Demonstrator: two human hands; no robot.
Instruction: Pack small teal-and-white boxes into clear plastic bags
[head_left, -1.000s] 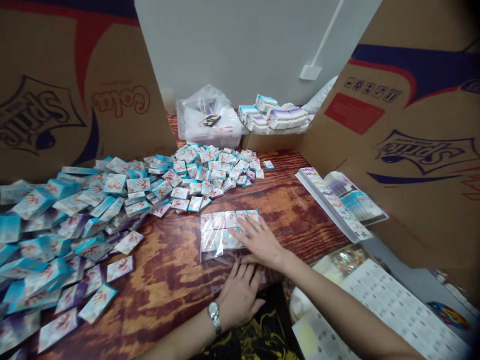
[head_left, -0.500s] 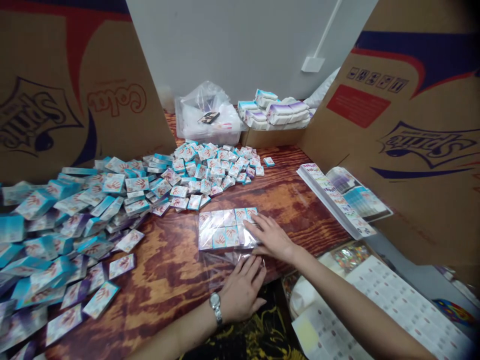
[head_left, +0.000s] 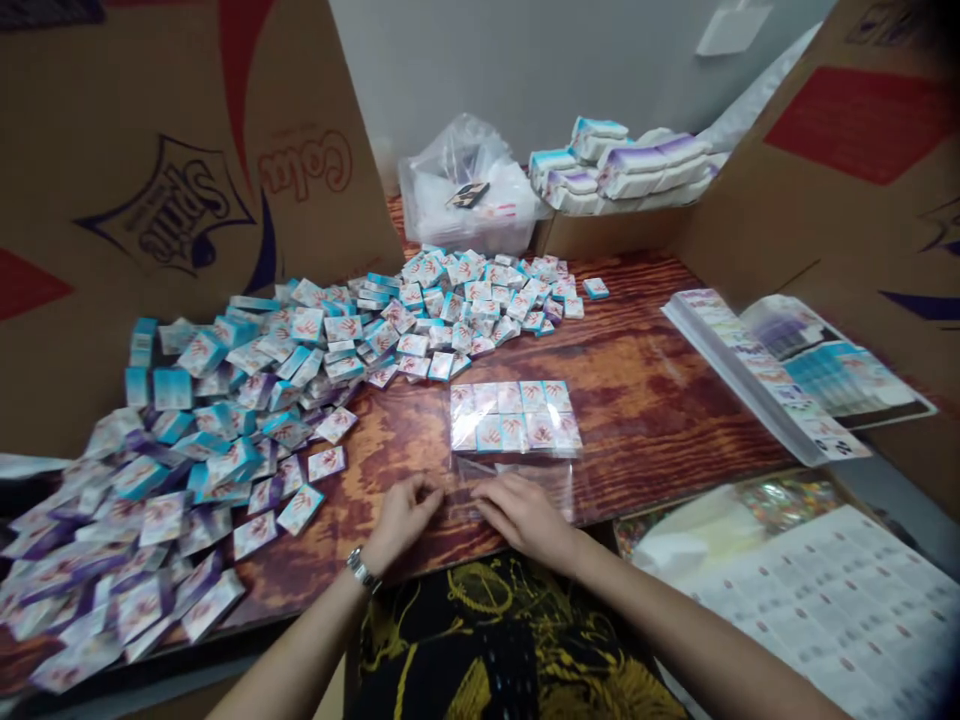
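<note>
Small printed boxes with red hand pictures lie in two rows inside a clear plastic bag [head_left: 516,418], flat on the table. The bag's loose clear flap [head_left: 559,485] extends toward me. At the flap's left side, my left hand [head_left: 405,515], with a silver watch on its wrist, is closed, thumb and fingertips pressed together; whatever it pinches is too small to make out. My right hand [head_left: 529,518] rests over the flap with its fingers bent and closed on the plastic. Beyond them spreads a large heap of loose small boxes [head_left: 300,350] in blue, purple and white.
Large cardboard sheets [head_left: 300,90] stand at left and right. At the back are a plastic-wrapped tub [head_left: 469,200] and a carton [head_left: 615,228] with wrapped packs. A stack of printed strips [head_left: 765,380] lies at right, printed sheets [head_left: 810,590] below it.
My right hand has come off the boxes down onto the flap. My left hand has moved to the flap's left side and closed. The view has shifted, showing more of the heap.
</note>
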